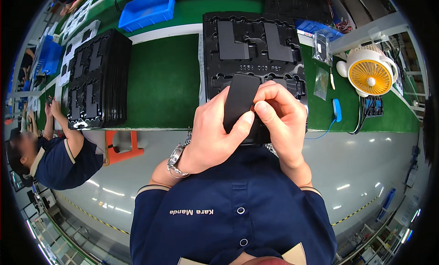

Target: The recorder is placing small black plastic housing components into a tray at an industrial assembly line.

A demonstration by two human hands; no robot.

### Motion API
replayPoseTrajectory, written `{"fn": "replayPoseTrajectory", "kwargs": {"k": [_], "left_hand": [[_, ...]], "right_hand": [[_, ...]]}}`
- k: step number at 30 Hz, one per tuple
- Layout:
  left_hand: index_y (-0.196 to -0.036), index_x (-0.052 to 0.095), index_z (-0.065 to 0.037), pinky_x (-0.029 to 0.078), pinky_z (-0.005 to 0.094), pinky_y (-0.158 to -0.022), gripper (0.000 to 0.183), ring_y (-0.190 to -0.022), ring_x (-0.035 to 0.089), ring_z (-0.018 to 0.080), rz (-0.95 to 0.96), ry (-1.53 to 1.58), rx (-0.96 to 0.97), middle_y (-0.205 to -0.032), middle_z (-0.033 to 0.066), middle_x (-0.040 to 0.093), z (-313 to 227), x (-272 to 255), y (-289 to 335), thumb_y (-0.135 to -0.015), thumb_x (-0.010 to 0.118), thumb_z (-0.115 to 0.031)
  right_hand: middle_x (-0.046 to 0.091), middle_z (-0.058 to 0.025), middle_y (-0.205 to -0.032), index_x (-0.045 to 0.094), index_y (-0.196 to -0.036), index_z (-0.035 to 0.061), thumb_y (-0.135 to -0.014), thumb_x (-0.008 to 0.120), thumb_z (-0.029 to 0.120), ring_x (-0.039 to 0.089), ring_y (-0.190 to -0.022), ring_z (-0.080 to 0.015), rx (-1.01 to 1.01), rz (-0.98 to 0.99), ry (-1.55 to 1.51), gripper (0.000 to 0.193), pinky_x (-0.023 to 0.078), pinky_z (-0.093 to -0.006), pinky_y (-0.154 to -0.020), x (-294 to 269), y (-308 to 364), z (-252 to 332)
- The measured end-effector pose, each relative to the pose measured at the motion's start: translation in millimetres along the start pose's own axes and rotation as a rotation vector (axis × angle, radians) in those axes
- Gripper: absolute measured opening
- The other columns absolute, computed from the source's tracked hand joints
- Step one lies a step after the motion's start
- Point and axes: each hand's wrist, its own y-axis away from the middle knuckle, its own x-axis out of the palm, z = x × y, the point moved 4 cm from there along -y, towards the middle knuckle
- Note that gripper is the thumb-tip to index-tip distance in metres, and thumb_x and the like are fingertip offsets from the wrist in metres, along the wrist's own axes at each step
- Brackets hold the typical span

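My left hand (211, 132) grips a flat black rectangular panel with rounded corners (242, 93), its thumb along the near edge. My right hand (282, 121) is at the panel's right edge, thumb and forefinger pinched together; whatever lies between them is too small to make out. Below and beyond both hands lies a black moulded plastic tray (254, 41) with dark L-shaped parts (279, 41) in its recesses. My hands and the panel hide the near part of that tray.
On the left stands a tall stack of black trays (109, 82). A blue bin (146, 11) sits at the back of the green table (160, 82). To the right are a white and yellow fan (371, 75), clear bags (321, 84) and a blue corded piece (337, 110). Another person (68, 160) works at far left.
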Motion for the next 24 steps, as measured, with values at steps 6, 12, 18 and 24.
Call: {"fn": "replayPoseTrajectory", "kwargs": {"k": [6, 12, 18, 24], "left_hand": [[-0.108, 0.058, 0.001, 0.051, 0.0354, -0.069, 0.027, -0.076, 0.066, 0.0248, -0.010, -0.062, 0.051, -0.090, 0.0123, 0.064, -3.0, 3.1, 2.7, -0.085, 0.063, -0.013], [-0.112, 0.053, -0.002, 0.046, 0.0271, -0.055, 0.029, -0.065, 0.057, 0.0104, 0.306, 0.733, -0.463, -0.081, 0.0041, 0.059, 13.5, 13.9, 23.4, -0.099, 0.051, -0.027], [-0.098, 0.042, -0.009, 0.025, 0.0181, -0.037, 0.027, -0.037, 0.033, 0.0024, 0.769, 1.745, -0.728, -0.050, -0.0037, 0.040, -0.8, 45.3, 32.5, -0.104, 0.032, -0.034], [-0.093, 0.040, -0.011, 0.026, 0.0182, -0.042, 0.027, -0.042, 0.041, 0.0031, 0.469, 1.617, -0.685, -0.054, -0.0038, 0.045, 9.3, 43.7, 39.4, -0.101, 0.041, -0.037]], "right_hand": [[0.059, -0.0038, -0.088, 0.060, -0.093, -0.0037, -0.093, 0.061, 0.005, 0.056, -0.077, -0.0085, -0.063, 0.005, 0.098, 0.009, 0.046, -0.0229, -0.069, -2.0, 3.7, 2.0], [0.060, -0.0087, -0.100, 0.063, -0.103, -0.0020, -0.094, 0.059, 0.016, 0.057, -0.089, -0.0155, -0.186, -0.032, 0.045, 0.020, 0.047, -0.0285, -0.081, -9.2, -3.0, 11.4], [0.058, -0.0090, -0.085, 0.060, -0.082, -0.0028, -0.086, 0.065, 0.011, 0.055, -0.079, -0.0182, -0.227, 0.067, 0.261, 0.016, 0.045, -0.0302, -0.071, -22.1, 4.5, 7.1], [0.058, -0.0073, -0.078, 0.063, -0.082, -0.0018, -0.087, 0.064, 0.008, 0.056, -0.074, -0.0165, -0.214, -0.053, 0.476, 0.012, 0.044, -0.0305, -0.065, -47.4, -1.2, 12.5]]}}
